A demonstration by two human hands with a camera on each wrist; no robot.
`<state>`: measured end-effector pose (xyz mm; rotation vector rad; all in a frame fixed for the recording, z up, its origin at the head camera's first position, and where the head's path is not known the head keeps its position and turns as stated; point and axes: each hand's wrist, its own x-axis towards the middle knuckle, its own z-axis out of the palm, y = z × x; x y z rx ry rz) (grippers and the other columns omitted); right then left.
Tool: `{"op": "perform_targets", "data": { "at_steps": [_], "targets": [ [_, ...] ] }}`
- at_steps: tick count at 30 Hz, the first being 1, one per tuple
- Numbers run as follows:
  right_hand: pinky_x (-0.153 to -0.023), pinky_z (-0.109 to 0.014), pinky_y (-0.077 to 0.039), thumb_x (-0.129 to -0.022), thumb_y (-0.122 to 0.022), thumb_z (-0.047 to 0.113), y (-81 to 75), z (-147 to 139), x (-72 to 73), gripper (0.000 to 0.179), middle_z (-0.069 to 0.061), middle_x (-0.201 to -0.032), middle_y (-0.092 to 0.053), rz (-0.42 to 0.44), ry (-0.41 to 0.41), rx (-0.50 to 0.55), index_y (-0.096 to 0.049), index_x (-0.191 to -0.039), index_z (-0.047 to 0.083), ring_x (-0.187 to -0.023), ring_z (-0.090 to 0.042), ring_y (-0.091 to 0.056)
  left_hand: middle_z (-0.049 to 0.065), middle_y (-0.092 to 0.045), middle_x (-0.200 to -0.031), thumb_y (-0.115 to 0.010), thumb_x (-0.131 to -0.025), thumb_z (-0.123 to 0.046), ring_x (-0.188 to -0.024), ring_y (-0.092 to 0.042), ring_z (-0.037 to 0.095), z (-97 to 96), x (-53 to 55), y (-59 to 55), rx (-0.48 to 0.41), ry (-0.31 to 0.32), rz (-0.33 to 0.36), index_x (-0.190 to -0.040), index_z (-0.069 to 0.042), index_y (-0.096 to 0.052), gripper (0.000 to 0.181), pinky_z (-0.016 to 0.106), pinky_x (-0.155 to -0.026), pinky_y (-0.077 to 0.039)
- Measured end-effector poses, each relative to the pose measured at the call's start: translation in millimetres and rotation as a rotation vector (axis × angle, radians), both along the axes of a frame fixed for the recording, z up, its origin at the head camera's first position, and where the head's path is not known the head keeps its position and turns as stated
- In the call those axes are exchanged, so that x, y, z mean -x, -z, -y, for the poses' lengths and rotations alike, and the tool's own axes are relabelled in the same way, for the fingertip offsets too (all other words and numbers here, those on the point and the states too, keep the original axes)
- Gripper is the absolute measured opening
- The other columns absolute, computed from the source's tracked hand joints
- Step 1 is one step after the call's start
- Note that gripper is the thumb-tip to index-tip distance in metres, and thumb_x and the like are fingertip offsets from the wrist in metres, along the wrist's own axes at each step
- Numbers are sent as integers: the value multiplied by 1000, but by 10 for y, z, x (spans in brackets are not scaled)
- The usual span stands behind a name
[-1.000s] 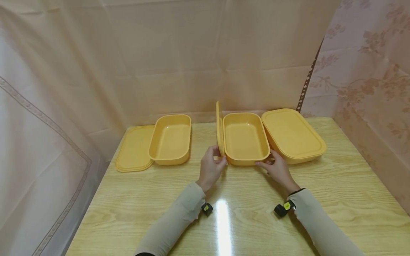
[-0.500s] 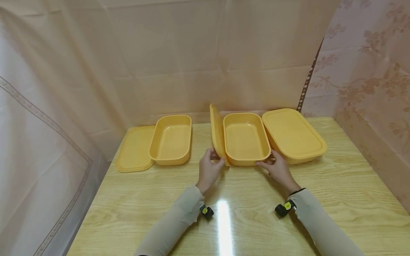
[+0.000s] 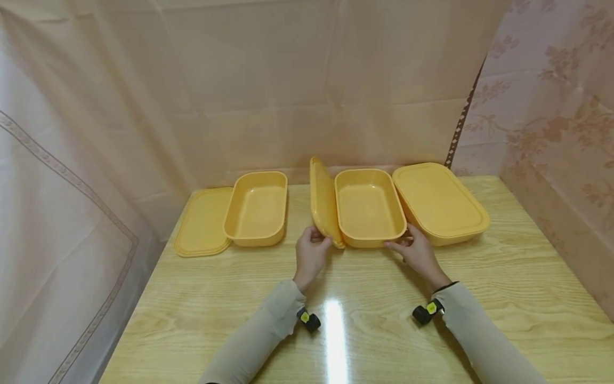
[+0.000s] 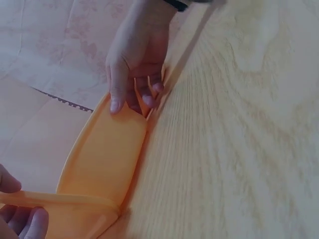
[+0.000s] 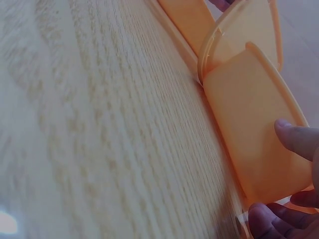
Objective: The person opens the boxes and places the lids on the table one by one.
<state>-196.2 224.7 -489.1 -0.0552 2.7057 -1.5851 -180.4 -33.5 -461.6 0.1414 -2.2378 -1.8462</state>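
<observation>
An uncovered yellow food container (image 3: 369, 209) stands in the middle near the back of the table. Along its left side a yellow lid (image 3: 323, 200) stands on its edge, tilted outward to the left. My left hand (image 3: 310, 257) pinches the lid's near edge between thumb and fingers. At the container's front right corner, my right hand (image 3: 418, 255) grips it; in the right wrist view the thumb (image 5: 294, 137) lies on the front wall (image 5: 254, 129) and the fingers bend round the corner. In the left wrist view the lid (image 4: 60, 200) crosses in front of the container.
To the right, touching or nearly touching, sits a larger yellow container with its lid on (image 3: 438, 200). Another uncovered yellow container (image 3: 256, 208) stands at left, overlapping a flat yellow lid (image 3: 203, 221). Cloth curtains (image 3: 268, 80) hang behind the wooden table (image 3: 374, 330).
The lid has tipped from nearly upright over to the left, its top edge swinging away from the container. My left hand has shifted slightly left with it. The right hand keeps its place.
</observation>
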Motion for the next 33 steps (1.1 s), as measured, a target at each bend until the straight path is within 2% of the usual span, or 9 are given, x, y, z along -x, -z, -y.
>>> {"op": "perform_targets", "data": {
  "at_steps": [4, 9, 15, 19, 22, 28, 33],
  "targets": [
    [-49, -24, -47, -84, -76, 31, 17, -6, 2, 65, -21, -111, -60, 2, 0, -10, -47, -137, 5, -59, -6, -53, 20, -69, -97, -69, -81, -2, -88, -67, 26, 3, -4, 19, -63, -38, 33, -100, 6, -66, 21, 21, -72, -52],
    [-50, -24, -48, -85, -76, 32, 12, -12, 6, 66, -22, -113, -60, -3, -2, -9, -47, -137, 6, -62, -9, -54, 21, -70, -96, -69, -82, -2, -87, -68, 25, 6, -11, 16, -102, -53, 50, -100, 7, -67, 19, 23, -72, -54],
    [-49, -24, -48, -85, -76, 29, -7, -4, 16, 61, -21, -111, -59, -4, 3, 7, -48, -134, 5, -60, -10, -55, 17, -70, -92, -69, -85, -4, -77, -62, 12, 28, 6, 0, -125, -69, 87, -101, 6, -69, 19, 20, -68, -51],
    [-49, -24, -48, -85, -76, 30, -3, -5, 18, 61, -21, -110, -59, -1, 6, 3, -48, -133, 5, -58, -10, -55, 12, -69, -86, -69, -86, -5, -73, -58, 7, 47, 9, 11, -177, -88, 109, -100, 4, -71, 17, 18, -65, -48],
    [-49, -24, -48, -85, -76, 30, 7, -6, 18, 61, -21, -109, -59, 5, 6, 5, -48, -133, 5, -57, -10, -54, 9, -67, -87, -69, -87, -5, -75, -58, 8, 65, 2, 34, -200, -103, 139, -102, 4, -70, 17, 19, -66, -48],
    [-49, -23, -48, -86, -75, 29, 13, -4, 12, 62, -21, -110, -59, -3, 8, 1, -47, -135, 4, -59, -6, -53, 11, -62, -105, -68, -88, -5, -90, -58, 15, 101, -3, 84, -246, -134, 169, -113, 2, -57, 28, 22, -77, -52],
    [-50, -23, -47, -86, -75, 29, -2, 7, 8, 63, -23, -112, -59, -3, 16, 1, -47, -136, 2, -61, -6, -54, 13, -61, -104, -68, -87, -4, -92, -59, 18, 123, 14, 93, -257, -172, 185, -110, 3, -56, 27, 26, -79, -52]
  ]
}}
